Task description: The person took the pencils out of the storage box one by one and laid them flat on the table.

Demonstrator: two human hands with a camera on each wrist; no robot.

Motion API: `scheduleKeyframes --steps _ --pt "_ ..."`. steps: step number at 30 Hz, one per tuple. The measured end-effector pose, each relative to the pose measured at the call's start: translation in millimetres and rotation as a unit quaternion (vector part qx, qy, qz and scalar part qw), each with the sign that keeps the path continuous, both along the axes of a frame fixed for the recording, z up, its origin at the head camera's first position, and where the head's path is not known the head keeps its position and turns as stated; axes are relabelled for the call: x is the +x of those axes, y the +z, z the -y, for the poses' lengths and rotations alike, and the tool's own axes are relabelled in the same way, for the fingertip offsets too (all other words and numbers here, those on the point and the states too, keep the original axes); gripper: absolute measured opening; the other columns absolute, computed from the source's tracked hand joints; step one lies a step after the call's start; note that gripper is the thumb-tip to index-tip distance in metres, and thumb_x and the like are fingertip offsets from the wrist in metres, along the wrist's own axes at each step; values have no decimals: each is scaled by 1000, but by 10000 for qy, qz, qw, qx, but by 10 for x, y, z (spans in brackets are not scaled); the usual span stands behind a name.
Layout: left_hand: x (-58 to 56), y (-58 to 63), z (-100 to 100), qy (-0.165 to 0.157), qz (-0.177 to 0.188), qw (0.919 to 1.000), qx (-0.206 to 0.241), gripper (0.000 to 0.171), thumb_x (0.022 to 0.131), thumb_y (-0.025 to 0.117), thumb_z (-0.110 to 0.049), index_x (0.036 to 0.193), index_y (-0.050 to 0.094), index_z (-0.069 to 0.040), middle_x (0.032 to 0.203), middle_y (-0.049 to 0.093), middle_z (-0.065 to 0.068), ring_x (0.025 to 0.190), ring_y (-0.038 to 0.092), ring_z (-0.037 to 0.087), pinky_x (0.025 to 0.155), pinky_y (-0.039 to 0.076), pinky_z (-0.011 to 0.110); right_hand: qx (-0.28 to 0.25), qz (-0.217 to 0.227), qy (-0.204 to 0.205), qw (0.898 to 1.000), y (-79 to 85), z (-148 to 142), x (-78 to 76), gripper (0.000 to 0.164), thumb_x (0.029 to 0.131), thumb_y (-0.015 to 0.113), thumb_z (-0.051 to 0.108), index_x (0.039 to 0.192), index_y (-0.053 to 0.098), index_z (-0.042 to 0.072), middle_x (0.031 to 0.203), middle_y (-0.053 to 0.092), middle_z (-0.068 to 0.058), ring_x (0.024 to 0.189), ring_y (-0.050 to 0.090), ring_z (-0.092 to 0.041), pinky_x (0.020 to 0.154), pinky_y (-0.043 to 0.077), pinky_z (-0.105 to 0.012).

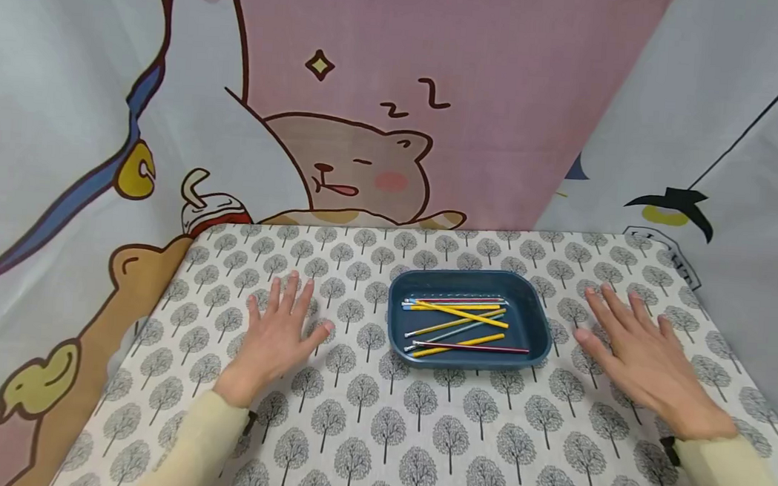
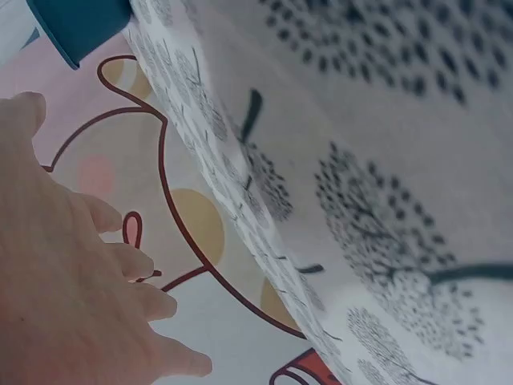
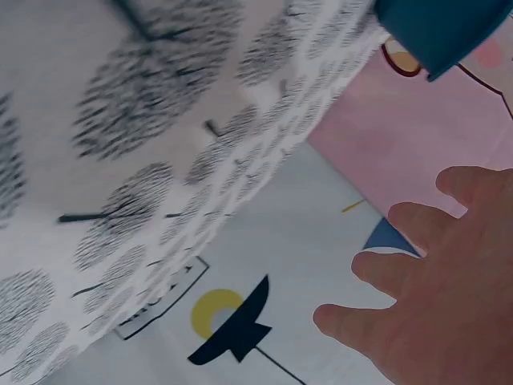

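Note:
A dark blue plastic tray (image 1: 474, 279) stands on the table between the two hands. Several pencils (image 1: 457, 325) lie loosely in it, most of them yellow, others red or grey-green, crossing one another. To the left of the tray is the left hand (image 1: 276, 333), palm down with its fingers spread, holding nothing. The right hand (image 1: 643, 351) lies on the other side, likewise spread and palm down, apart from the tray. Both wrist views show the straight fingers of the left hand (image 2: 72, 265) and right hand (image 3: 441, 273), with a corner of the tray above.
A white cloth with grey tree prints (image 1: 352, 456) covers the table. Behind it hangs a curtain with cartoon animals (image 1: 367, 167), which reaches along the left and right sides too. Dark bands sit at both wrists, by pale yellow sleeves (image 1: 199, 443).

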State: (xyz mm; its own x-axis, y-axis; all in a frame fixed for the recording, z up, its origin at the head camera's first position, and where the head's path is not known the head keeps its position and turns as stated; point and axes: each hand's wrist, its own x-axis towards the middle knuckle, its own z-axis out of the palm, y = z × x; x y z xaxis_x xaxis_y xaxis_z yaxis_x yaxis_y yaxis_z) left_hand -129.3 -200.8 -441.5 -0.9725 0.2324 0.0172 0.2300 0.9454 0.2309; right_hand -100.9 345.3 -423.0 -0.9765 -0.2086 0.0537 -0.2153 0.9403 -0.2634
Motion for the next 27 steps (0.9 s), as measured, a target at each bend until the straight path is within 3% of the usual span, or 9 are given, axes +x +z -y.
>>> scheduleKeyframes --steps 7,15,20,27 --pt "41 79 -141 -177 -141 9997 -125 92 101 31 -74 167 15 -12 172 -1 15 157 -1 43 116 3 78 -288 -191 227 9991 132 232 -34 75 109 48 46 168 8 24 174 -1 -5 157 -10 -41 117 -14 -70" --pt "63 142 -379 -482 -234 9986 -14 90 101 40 -70 167 16 -13 173 5 14 158 2 38 120 2 72 -421 -349 677 9962 218 588 -71 75 108 51 45 168 14 22 174 9 -9 158 1 -41 119 4 -73" --pt "69 124 -506 -746 -281 9968 -14 89 101 46 -66 167 16 -15 173 4 12 158 2 35 120 6 71 -478 -296 949 9939 220 795 -107 73 108 51 46 168 16 22 172 16 -14 156 10 -45 119 10 -73" --pt "80 108 -675 -1001 -271 9946 18 93 100 45 -71 168 16 -15 173 2 9 158 6 36 121 9 70 -548 -156 1205 9911 153 1019 -164 72 107 51 50 168 20 25 173 18 -7 157 12 -42 117 17 -73"
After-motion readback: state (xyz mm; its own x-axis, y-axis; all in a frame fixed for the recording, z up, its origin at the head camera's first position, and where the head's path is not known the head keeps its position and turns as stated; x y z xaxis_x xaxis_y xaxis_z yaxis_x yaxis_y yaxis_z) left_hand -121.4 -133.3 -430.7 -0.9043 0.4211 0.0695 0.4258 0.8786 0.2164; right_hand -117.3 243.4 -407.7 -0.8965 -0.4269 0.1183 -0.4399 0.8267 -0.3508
